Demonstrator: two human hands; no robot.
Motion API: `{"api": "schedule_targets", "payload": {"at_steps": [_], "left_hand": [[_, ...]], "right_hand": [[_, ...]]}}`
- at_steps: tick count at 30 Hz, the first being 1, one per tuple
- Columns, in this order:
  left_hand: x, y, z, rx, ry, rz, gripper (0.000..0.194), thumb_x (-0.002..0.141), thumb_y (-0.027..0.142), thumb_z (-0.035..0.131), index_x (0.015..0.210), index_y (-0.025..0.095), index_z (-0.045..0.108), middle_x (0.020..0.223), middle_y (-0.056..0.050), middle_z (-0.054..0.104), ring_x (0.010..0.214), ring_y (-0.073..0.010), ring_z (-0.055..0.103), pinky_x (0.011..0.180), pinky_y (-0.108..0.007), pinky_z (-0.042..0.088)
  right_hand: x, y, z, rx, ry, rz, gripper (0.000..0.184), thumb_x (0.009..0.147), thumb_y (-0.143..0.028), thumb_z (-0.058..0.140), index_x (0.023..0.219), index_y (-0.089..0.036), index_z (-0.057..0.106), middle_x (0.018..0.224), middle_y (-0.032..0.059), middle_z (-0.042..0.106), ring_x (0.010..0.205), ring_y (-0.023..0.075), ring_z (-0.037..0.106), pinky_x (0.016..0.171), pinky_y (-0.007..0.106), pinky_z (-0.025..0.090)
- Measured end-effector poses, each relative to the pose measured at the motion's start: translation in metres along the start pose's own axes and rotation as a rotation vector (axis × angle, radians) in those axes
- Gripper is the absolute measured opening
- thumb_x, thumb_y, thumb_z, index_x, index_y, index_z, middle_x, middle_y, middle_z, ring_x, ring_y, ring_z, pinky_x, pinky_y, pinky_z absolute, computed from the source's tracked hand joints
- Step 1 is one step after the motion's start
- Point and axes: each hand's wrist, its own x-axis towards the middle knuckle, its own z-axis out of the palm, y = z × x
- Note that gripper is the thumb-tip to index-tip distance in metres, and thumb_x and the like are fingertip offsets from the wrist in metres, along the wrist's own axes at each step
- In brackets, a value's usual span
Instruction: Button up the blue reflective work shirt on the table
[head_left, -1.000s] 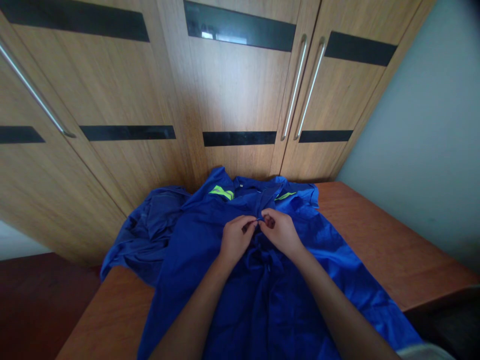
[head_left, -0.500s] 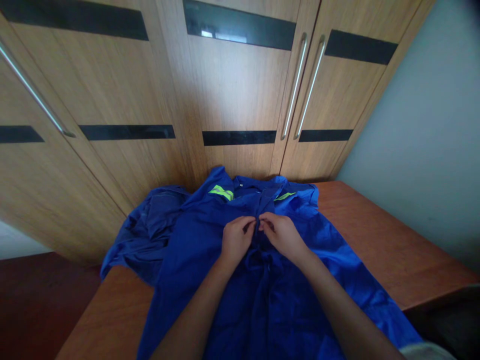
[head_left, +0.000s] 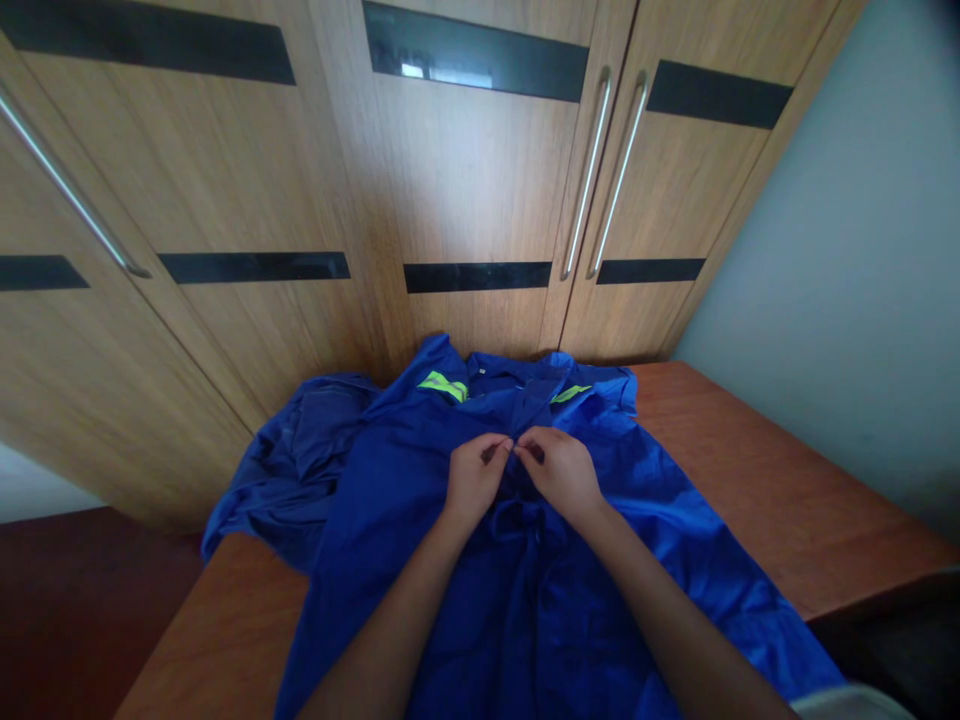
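A blue work garment [head_left: 382, 520] with yellow-green reflective strips lies spread front up, its collar toward the wardrobe. At its front opening, below the collar, my left hand [head_left: 475, 472] pinches the cloth edge between thumb and fingers. Close against it, my right hand [head_left: 561, 465] also pinches the front edge, the fingertips of both hands almost touching. Whatever small fastener may lie between the fingertips is hidden. Below the hands the front placket is bunched into folds.
The garment lies on a reddish-brown wooden surface [head_left: 739, 480]. A crumpled dark blue cloth [head_left: 300, 450] is heaped at its left. Behind stands a wooden wardrobe [head_left: 465, 180] with metal handles, and a pale wall [head_left: 862, 300] rises at the right. A dark object [head_left: 900, 635] sits at the lower right.
My right hand has shifted slightly left and turned, bringing its fingertips closer to those of my left hand. The left hand has moved very slightly right. The garment lies almost the same.
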Motion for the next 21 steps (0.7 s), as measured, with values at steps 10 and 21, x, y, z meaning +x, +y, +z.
{"api": "schedule_targets", "payload": {"at_steps": [10,21], "left_hand": [[-0.002,-0.004,0.002,0.006,-0.009,0.054,0.017,0.084,0.027,0.057,0.085,0.017,0.071,0.078,-0.002,0.072,0.069,-0.0154,0.065,0.063,-0.024,0.049],[-0.010,-0.001,0.005,0.396,-0.188,0.253,0.012,0.080,0.015,0.055,0.086,0.020,0.064,0.075,-0.001,0.064,0.068,-0.0138,0.058,0.064,-0.023,0.043]], "right_hand": [[0.001,0.013,0.009,0.926,-0.078,0.500,0.020,0.067,-0.037,0.072,0.071,-0.018,0.065,0.062,-0.0005,0.062,0.055,0.0112,0.050,0.051,0.022,0.035],[0.005,0.030,0.008,0.840,0.116,0.620,0.033,0.064,-0.050,0.068,0.072,-0.018,0.066,0.062,0.0007,0.061,0.053,0.0116,0.048,0.046,0.023,0.032]]}}
